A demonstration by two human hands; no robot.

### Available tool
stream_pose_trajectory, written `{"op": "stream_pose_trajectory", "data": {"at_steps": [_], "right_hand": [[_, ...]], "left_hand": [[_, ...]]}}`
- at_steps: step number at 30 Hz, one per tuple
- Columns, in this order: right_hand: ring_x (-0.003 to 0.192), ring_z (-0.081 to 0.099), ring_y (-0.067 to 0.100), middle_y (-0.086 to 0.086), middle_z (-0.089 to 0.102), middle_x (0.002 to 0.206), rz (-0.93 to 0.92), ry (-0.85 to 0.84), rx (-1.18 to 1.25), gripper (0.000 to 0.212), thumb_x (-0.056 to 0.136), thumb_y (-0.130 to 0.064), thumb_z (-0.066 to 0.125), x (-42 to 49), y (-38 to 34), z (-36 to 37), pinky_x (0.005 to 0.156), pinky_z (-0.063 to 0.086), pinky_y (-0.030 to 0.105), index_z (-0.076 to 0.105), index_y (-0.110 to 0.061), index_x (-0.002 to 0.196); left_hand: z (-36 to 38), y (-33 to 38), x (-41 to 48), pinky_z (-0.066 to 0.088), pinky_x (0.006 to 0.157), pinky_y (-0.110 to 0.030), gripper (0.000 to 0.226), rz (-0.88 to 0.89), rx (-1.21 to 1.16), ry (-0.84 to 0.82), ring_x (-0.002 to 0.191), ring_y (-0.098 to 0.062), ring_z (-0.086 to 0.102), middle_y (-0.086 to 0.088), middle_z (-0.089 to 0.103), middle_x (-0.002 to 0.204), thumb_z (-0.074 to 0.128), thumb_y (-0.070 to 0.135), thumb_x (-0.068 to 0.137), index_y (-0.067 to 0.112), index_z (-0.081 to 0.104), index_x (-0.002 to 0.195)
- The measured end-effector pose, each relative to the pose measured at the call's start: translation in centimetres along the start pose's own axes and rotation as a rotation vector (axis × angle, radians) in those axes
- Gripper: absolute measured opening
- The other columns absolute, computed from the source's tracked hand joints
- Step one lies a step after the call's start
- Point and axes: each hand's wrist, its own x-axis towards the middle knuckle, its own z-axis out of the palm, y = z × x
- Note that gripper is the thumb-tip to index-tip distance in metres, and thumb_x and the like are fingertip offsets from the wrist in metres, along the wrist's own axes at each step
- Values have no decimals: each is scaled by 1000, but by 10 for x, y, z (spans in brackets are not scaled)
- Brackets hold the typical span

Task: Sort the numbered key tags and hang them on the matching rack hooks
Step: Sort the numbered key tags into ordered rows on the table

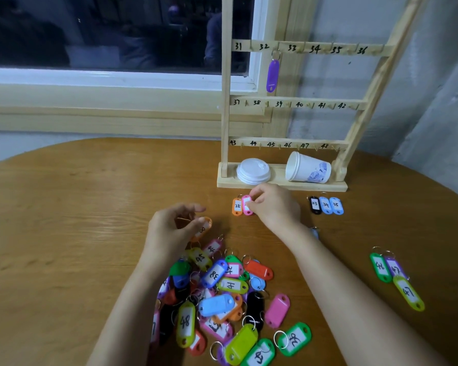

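Note:
A pile of coloured numbered key tags [222,299] lies on the wooden table near me. My left hand [169,228] pinches an orange tag [202,228] above the pile's far edge. My right hand [273,204] pinches a pink tag [246,206] lying beside an orange tag marked 25 [237,206], just in front of the rack. The wooden rack [302,104] carries numbered hooks 31 to 48. A purple tag [272,75] hangs near hook 32.
A black and two blue tags [325,205] lie in a row right of my right hand. Green, purple and yellow tags [394,276] lie at the far right. A stack of white lids [253,170] and a tipped paper cup [307,168] rest on the rack's base.

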Motion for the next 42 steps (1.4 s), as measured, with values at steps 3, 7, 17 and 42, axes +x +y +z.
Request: {"op": "stream_pose_trajectory", "data": {"at_steps": [3, 7, 17, 42], "right_hand": [[90, 63, 10, -9, 70, 99, -21, -8, 9, 19, 87, -36, 64, -2, 0, -2, 62, 45, 24, 64, -29, 106], [86, 59, 7, -11, 67, 99, -107, 52, 29, 23, 90, -39, 59, -12, 9, -17, 62, 44, 24, 65, -26, 108], [119, 38, 9, -19, 52, 130, -326, -102, -254, 41, 94, -53, 40, -51, 34, -27, 103, 34, 36, 57, -33, 126], [130, 29, 8, -21, 40, 143, -424, -160, -217, 44, 95, -51, 39, -55, 27, -25, 106, 25, 37, 43, -37, 137]], "left_hand": [[1, -1, 0, 53, 64, -25, 19, -1, -19, 3, 69, -12, 66, -1, 67, 77, 72, 14, 80, 21, 69, 97], [0, -2, 1, 54, 65, -29, 19, -14, -76, 12, 67, -11, 65, 2, 65, 75, 73, 11, 80, 22, 70, 96], [5, 0, -1, 52, 64, -26, 17, -12, -115, 59, 76, -14, 67, 1, 68, 79, 71, 10, 81, 21, 70, 94], [11, 2, -4, 55, 72, -29, 17, -76, -152, 50, 83, -16, 69, -2, 72, 87, 69, 9, 82, 21, 70, 95]]}}
